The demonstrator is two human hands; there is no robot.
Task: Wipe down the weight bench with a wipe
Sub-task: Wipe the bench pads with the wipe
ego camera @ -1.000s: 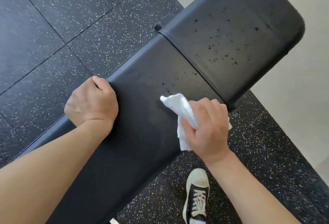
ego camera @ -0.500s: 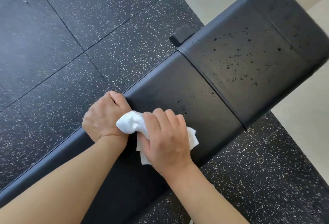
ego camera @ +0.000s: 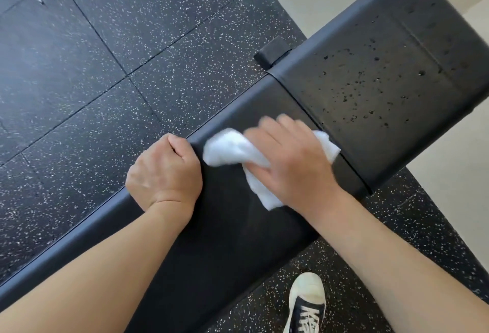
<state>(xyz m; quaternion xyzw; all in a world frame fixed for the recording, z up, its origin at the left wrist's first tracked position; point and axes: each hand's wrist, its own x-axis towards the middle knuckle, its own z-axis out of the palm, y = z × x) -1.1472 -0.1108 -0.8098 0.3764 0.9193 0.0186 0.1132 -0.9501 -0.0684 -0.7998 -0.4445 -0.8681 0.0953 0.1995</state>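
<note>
Since half a second ago our right hand (ego camera: 288, 163), gripping the white wipe (ego camera: 227, 151), slid right across the worktop (ego camera: 227, 240); our left hand (ego camera: 165, 173) (fist closed) grips its far edge.

You have no readable text, label, brand, number or sign in front of you here: nothing legible shows anywhere in the head view.
</note>
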